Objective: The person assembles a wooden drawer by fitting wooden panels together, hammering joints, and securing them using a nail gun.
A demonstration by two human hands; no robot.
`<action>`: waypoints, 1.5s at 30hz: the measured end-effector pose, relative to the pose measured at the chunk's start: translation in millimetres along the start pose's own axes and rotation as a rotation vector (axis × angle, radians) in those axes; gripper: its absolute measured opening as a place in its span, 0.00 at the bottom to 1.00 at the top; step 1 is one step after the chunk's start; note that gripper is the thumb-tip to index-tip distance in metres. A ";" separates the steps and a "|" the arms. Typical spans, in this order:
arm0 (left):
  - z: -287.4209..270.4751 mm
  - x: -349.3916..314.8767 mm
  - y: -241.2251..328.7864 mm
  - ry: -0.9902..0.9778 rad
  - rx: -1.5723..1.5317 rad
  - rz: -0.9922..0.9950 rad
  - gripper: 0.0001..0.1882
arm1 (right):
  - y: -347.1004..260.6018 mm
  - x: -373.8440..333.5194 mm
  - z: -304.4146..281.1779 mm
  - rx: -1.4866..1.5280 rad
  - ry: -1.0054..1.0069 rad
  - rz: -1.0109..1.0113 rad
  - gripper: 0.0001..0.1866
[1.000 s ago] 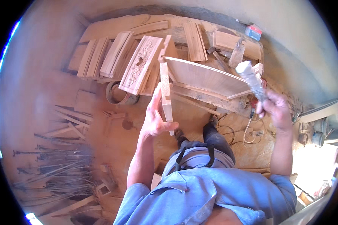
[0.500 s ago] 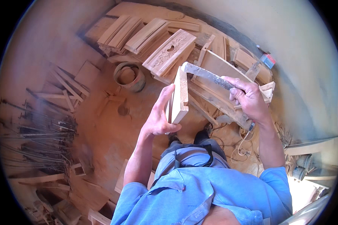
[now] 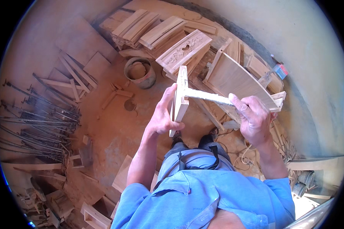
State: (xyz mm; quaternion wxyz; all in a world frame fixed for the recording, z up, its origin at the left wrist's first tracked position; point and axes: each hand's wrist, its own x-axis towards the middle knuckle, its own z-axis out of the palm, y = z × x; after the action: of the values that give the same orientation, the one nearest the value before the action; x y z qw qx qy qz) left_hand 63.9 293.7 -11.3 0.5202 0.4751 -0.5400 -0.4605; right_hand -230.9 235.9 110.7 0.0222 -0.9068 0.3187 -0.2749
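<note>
A pale wooden board with a notch in its narrow edge stands upright in front of my chest. My left hand is closed around its left side, thumb near the bottom and fingers along the outer face. In my right hand is a flat stick crusted with white, paste-like material, pinched between thumb and fingers. The stick's far end meets the board's edge around mid-height, just above the notch. White paste shows at that contact. My left fingertips are partly hidden behind the board.
Beyond my hands sit a carved wooden panel, stacked boards and a large curved-edge panel. A round bucket is on the dusty floor. Several long bar clamps lie at left; a cable trails at right.
The stick's tip has moved from the board's top end down along its edge. My right hand is slightly lower, and the board now shows more edge-on. The background has shifted right.
</note>
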 end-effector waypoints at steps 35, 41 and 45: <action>-12.9 -6.2 -14.7 0.002 0.049 -0.068 0.71 | 23.6 7.0 20.0 0.571 -0.212 0.191 0.23; -27.9 6.9 -24.8 0.176 -0.269 -0.033 0.60 | 28.0 -11.7 26.6 0.772 -0.214 0.316 0.21; -41.8 15.9 -27.6 0.575 -0.819 0.009 0.37 | 22.2 -44.4 45.4 0.873 -0.145 0.454 0.23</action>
State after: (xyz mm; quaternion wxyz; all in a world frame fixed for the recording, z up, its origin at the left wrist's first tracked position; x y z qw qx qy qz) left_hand 106.5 274.4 -35.2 0.7939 0.3372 -0.1517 -0.4828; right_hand -248.9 238.3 46.0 0.4814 -0.7375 0.3608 -0.3070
